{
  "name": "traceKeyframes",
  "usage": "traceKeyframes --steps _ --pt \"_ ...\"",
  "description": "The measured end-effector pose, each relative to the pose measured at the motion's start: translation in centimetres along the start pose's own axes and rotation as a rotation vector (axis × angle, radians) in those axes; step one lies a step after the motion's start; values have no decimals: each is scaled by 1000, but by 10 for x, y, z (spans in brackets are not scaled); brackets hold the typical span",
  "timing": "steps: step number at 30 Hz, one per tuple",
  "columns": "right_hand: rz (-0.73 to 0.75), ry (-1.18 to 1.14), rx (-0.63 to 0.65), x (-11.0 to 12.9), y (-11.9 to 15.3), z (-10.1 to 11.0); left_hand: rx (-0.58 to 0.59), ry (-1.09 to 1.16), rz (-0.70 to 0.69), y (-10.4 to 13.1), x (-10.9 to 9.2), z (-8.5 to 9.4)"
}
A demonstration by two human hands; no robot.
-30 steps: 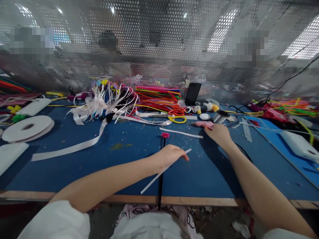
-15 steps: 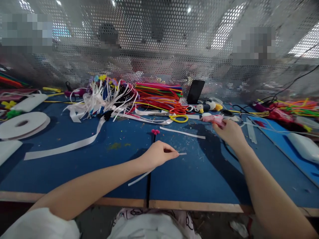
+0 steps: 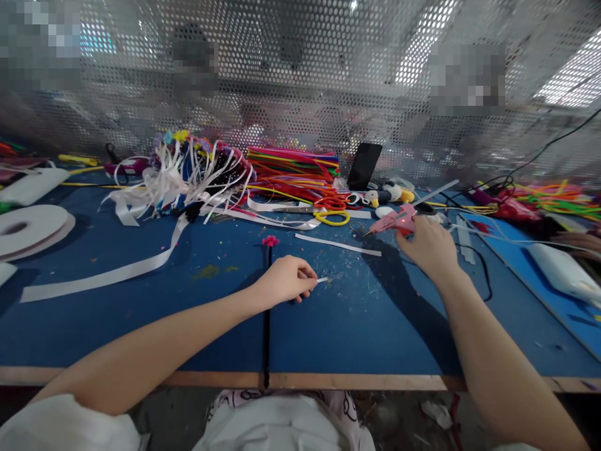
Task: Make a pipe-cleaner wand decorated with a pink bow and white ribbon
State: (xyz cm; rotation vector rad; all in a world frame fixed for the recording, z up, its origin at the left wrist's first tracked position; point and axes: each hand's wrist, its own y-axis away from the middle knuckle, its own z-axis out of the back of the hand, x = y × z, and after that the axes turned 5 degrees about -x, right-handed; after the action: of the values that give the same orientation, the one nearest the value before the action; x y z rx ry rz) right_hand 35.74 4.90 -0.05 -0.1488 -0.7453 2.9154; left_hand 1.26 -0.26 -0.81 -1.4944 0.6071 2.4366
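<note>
My left hand (image 3: pixel 287 280) is closed in a pinch over the middle of the blue table. A short end of white ribbon (image 3: pixel 322 280) sticks out past its fingertips; the rest is hidden by the hand. Under that wrist runs a black stem (image 3: pixel 267 338), topped by a small pink flower (image 3: pixel 271 240). My right hand (image 3: pixel 429 245) is wrapped round a pink hot glue gun (image 3: pixel 397 219), its nozzle pointing left and a clear glue stick (image 3: pixel 436 190) rising from its back. Between the hands and farther back lies a loose strip of white ribbon (image 3: pixel 338 245).
Yellow-handled scissors (image 3: pixel 332 217), a bundle of coloured pipe cleaners (image 3: pixel 293 169) and a phone (image 3: pixel 365 166) are at the back. Ribboned pieces (image 3: pixel 178 169) pile up left of them, near a white ribbon roll (image 3: pixel 35 228). Another person's hand (image 3: pixel 580 241) shows at the right edge.
The glue gun has been lifted and turned, so its glue stick now shows. My left hand has shifted slightly, and the ribbon's tail below the wrist is out of sight.
</note>
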Motion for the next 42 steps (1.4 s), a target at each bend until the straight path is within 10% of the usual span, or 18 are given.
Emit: traceKeyframes --steps 17,42 --pt "505 -311 5 71 37 21 -13 79 80 -6 2 -4" --pt "547 -273 93 77 38 21 5 109 52 -8 5 -3"
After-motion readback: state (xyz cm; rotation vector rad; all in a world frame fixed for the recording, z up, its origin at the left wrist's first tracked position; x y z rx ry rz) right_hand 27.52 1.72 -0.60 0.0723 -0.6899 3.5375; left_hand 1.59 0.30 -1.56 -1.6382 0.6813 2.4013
